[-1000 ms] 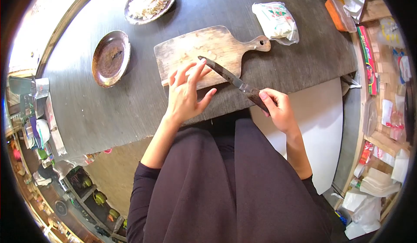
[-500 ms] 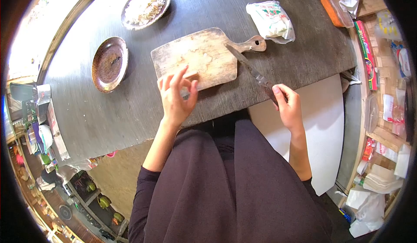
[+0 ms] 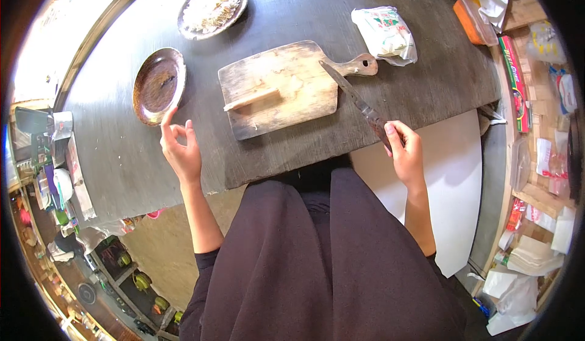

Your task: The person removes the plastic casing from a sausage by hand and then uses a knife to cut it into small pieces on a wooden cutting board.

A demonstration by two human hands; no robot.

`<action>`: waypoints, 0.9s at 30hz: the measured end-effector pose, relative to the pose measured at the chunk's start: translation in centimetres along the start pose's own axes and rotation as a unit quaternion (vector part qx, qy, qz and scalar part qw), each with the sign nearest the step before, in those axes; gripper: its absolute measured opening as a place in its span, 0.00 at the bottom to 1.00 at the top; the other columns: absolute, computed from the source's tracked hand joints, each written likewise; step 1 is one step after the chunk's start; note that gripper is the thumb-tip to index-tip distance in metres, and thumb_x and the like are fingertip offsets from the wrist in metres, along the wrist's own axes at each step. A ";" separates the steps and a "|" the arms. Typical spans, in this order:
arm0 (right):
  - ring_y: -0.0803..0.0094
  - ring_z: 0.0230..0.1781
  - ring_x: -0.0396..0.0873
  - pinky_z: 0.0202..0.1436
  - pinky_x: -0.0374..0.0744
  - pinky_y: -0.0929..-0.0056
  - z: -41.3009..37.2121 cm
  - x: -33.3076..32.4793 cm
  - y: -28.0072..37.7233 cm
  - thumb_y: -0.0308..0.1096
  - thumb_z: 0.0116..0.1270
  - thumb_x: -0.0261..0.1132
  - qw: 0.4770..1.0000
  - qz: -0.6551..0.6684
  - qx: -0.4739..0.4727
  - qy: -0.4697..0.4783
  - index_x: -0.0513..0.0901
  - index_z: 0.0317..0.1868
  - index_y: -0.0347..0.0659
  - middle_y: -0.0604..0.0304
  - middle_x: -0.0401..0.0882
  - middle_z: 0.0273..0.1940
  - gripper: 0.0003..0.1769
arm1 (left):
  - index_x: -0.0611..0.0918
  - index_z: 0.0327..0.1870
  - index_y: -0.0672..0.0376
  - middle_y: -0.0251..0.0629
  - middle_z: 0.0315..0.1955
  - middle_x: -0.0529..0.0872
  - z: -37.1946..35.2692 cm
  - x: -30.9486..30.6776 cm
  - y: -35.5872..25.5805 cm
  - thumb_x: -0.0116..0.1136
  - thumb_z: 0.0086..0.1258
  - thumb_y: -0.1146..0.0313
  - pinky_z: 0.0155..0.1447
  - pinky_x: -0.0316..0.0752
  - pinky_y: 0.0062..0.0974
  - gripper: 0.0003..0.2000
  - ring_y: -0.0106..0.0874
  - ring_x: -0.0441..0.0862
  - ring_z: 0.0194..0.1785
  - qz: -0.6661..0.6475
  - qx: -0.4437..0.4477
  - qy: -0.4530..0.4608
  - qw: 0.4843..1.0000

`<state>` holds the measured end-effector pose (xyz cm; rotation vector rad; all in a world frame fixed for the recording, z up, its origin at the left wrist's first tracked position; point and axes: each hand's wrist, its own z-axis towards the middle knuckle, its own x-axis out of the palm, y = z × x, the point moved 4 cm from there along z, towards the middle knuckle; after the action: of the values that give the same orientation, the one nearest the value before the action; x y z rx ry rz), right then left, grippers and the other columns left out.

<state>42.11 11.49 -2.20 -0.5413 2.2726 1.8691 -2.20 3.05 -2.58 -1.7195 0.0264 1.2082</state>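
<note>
My right hand [image 3: 403,150] grips a knife [image 3: 359,103] by its handle, the dark-stained blade pointing up and left toward the cutting board's handle. The wooden cutting board [image 3: 298,105] lies on the dark table, with a long, pale tan, stick-shaped piece [image 3: 251,99] on its left part. Left of the board, my left hand [image 3: 181,149] is open, thumb and index finger apart. Its index fingertip is right at the lower rim of a brown oval plate [image 3: 145,97], which has a small dark mark or bit in its middle.
A second brown plate [image 3: 239,13] holds pale shreds at the back. Beyond the board's handle lies a white printed plastic bag [image 3: 385,35]. An orange-filled container [image 3: 474,19] and a cling-wrap box [image 3: 515,82] are at the right. The table's front edge [image 3: 292,163] runs before my lap.
My left hand has moved left from the board's lower edge to the oval plate, uncovering the tan piece. My right hand still has the knife, almost unmoved. The view has shifted slightly.
</note>
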 end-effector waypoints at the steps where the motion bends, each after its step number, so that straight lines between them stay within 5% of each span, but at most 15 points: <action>1: 0.87 0.23 0.65 0.25 0.63 0.80 0.0 0.1 0.1 0.40 0.79 0.63 1.000 0.005 0.004 0.008 0.83 0.41 0.32 0.72 0.72 0.23 0.17 | 0.70 0.73 0.56 0.32 0.32 0.84 0.0 -0.5 -1.3 0.68 0.66 0.76 0.65 0.67 0.34 0.33 0.30 0.79 0.44 0.112 0.174 -0.105 0.973; 2: 0.87 0.23 0.66 0.26 0.63 0.80 0.1 0.3 0.2 0.40 0.79 0.63 1.000 0.010 0.008 0.015 0.83 0.41 0.32 0.73 0.71 0.23 0.16 | 0.68 0.75 0.57 0.30 0.25 0.81 -0.8 -0.8 -2.6 0.67 0.67 0.77 0.64 0.68 0.31 0.34 0.27 0.78 0.37 0.218 0.338 -0.203 0.893; 4: 0.87 0.23 0.65 0.26 0.63 0.80 0.1 0.9 0.6 0.40 0.79 0.63 0.999 0.020 0.012 0.026 0.83 0.41 0.33 0.73 0.71 0.23 0.16 | 0.63 0.77 0.57 0.30 0.25 0.79 -1.8 -0.7 -2.6 0.63 0.67 0.80 0.68 0.66 0.32 0.36 0.27 0.78 0.40 0.235 0.320 -0.194 0.897; 6: 0.87 0.24 0.65 0.26 0.63 0.80 0.0 1.8 0.8 0.40 0.79 0.63 0.999 0.029 0.018 0.035 0.82 0.41 0.33 0.73 0.71 0.23 0.16 | 0.63 0.78 0.56 0.35 0.38 0.84 -1.8 0.4 -0.7 0.62 0.63 0.81 0.73 0.60 0.41 0.39 0.34 0.77 0.57 -0.130 0.170 -0.043 0.976; 8: 0.87 0.24 0.65 0.27 0.63 0.80 -0.2 3.1 0.9 0.40 0.79 0.64 0.992 0.103 0.035 0.070 0.81 0.41 0.35 0.74 0.71 0.24 0.15 | 0.64 0.78 0.56 0.38 0.47 0.84 -1.7 1.1 -0.5 0.63 0.61 0.81 0.74 0.59 0.43 0.40 0.39 0.72 0.66 -0.117 0.127 -0.029 0.985; 11: 0.87 0.25 0.65 0.28 0.64 0.80 -0.7 4.3 1.1 0.40 0.77 0.67 0.992 0.086 0.019 0.089 0.80 0.43 0.38 0.75 0.71 0.26 0.13 | 0.73 0.71 0.56 0.39 0.50 0.85 -2.2 1.1 -5.6 0.66 0.60 0.79 0.74 0.61 0.40 0.33 0.40 0.74 0.65 -0.002 0.300 -0.137 0.944; 14: 0.88 0.27 0.66 0.31 0.66 0.80 -1.3 5.3 1.0 0.39 0.75 0.69 0.992 0.077 0.005 0.098 0.79 0.45 0.39 0.74 0.72 0.27 0.12 | 0.79 0.65 0.57 0.43 0.55 0.85 -2.1 2.9 -6.1 0.67 0.61 0.77 0.73 0.65 0.42 0.27 0.42 0.78 0.63 0.031 0.348 -0.041 0.936; 15: 0.88 0.29 0.67 0.32 0.67 0.80 -1.6 5.8 1.2 0.38 0.75 0.68 0.991 0.084 0.029 0.099 0.79 0.45 0.38 0.73 0.73 0.28 0.12 | 0.84 0.58 0.57 0.42 0.48 0.86 -2.4 3.5 -6.6 0.67 0.62 0.77 0.71 0.67 0.40 0.21 0.39 0.80 0.58 0.024 0.360 -0.028 0.932; 18: 0.84 0.35 0.75 0.40 0.74 0.79 -2.2 6.5 0.8 0.36 0.76 0.67 0.993 0.039 0.038 0.109 0.78 0.50 0.36 0.67 0.80 0.32 0.13 | 0.84 0.59 0.55 0.35 0.34 0.82 -1.7 4.7 -5.6 0.66 0.62 0.78 0.65 0.70 0.39 0.22 0.35 0.81 0.47 -0.022 0.312 0.004 0.950; 21: 0.73 0.46 0.84 0.53 0.80 0.71 -2.8 7.3 1.2 0.33 0.78 0.63 0.996 0.008 -0.020 0.081 0.73 0.63 0.35 0.53 0.87 0.45 0.18 | 0.83 0.59 0.54 0.34 0.32 0.83 -1.7 4.2 -8.9 0.66 0.60 0.78 0.65 0.71 0.36 0.23 0.35 0.81 0.45 -0.056 0.324 -0.040 0.944; 24: 0.71 0.51 0.84 0.55 0.79 0.70 -3.4 7.9 1.7 0.32 0.78 0.63 0.995 0.028 0.006 0.095 0.72 0.65 0.36 0.49 0.88 0.48 0.20 | 0.83 0.60 0.54 0.34 0.32 0.83 -1.8 4.8 -9.0 0.66 0.59 0.79 0.63 0.72 0.35 0.25 0.34 0.82 0.43 -0.047 0.375 -0.021 0.925; 27: 0.67 0.54 0.85 0.58 0.79 0.69 -3.9 8.3 1.8 0.32 0.78 0.62 0.995 0.027 -0.012 0.100 0.70 0.68 0.38 0.47 0.88 0.51 0.21 | 0.84 0.58 0.54 0.33 0.32 0.83 -1.6 4.3 -6.6 0.65 0.58 0.80 0.56 0.75 0.31 0.24 0.29 0.81 0.41 -0.069 0.325 -0.037 0.943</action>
<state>34.19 6.52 -2.57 -0.7073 2.4141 1.9494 4.47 7.27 -1.11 -1.0783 0.2319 1.0088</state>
